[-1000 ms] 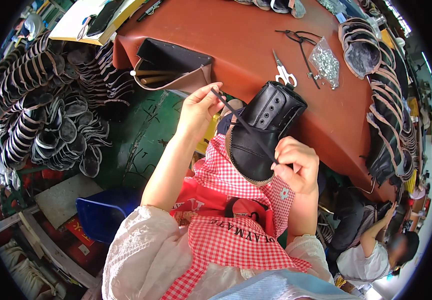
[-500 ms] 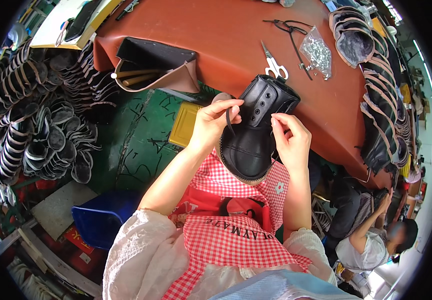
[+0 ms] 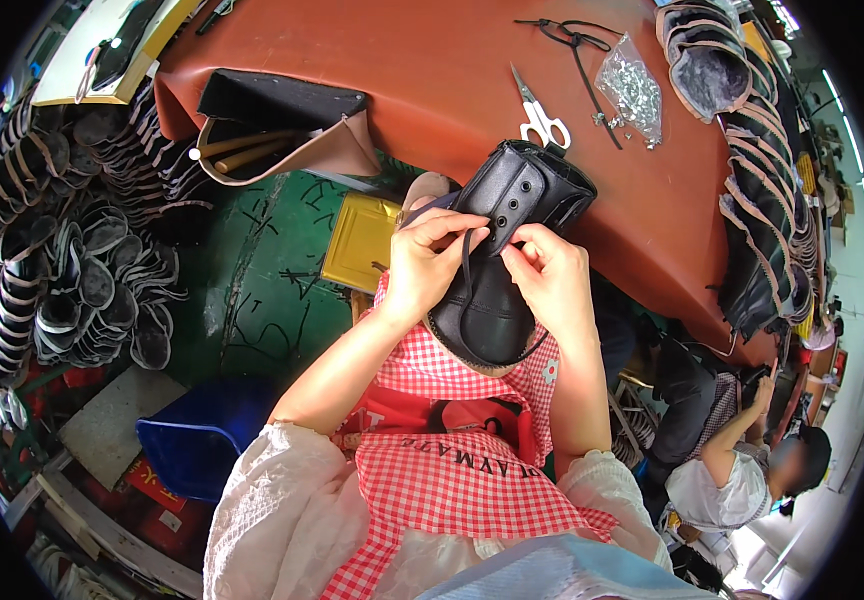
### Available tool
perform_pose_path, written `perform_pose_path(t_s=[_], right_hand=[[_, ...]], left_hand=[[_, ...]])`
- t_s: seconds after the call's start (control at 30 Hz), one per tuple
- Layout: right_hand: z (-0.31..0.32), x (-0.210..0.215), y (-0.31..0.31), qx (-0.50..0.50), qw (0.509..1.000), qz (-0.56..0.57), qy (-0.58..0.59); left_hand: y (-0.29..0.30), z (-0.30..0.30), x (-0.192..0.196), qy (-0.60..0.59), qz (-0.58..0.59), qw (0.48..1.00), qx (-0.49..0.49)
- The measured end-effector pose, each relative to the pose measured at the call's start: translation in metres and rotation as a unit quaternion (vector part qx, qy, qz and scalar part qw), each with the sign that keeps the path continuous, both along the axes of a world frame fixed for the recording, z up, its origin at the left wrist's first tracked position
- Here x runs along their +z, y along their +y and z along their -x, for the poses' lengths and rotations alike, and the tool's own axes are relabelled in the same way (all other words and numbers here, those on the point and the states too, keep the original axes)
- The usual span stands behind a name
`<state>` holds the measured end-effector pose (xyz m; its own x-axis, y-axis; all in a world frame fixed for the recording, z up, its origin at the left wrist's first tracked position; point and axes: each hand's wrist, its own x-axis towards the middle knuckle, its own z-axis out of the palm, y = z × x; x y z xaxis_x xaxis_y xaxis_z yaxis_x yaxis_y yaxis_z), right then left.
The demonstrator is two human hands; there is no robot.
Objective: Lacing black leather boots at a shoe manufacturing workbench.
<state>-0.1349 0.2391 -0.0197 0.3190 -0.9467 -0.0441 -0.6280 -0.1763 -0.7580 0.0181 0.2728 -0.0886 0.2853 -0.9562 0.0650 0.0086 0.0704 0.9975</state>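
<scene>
One black lace-up boot [image 3: 512, 250], eyelets uppermost.

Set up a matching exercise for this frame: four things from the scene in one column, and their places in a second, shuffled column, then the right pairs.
Things:
1. black boot
2. scissors
3. clear bag of metal eyelets
4. blue bin

Places:
A. on the floor, at the person's lower left
B. on the orange table, just beyond the boot
C. held between left hand and right hand, over the checked apron
D. on the table, right of the scissors

Pairs: 1-C, 2-B, 3-D, 4-A
</scene>
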Motion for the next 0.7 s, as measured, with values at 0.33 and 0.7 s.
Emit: perform_pose_path(t_s=[0.33, 0.7], right_hand=[[-0.007, 0.002, 0.000, 0.025, 0.998, -0.060, 0.013], [-0.008, -0.001, -0.004, 0.032, 0.999, -0.025, 0.011]], left_hand=[[0.000, 0.000, 0.007, 0.045, -0.016, 0.999, -0.014], [-0.005, 0.000, -0.006, 0.066, 0.026, 0.997, -0.013]])
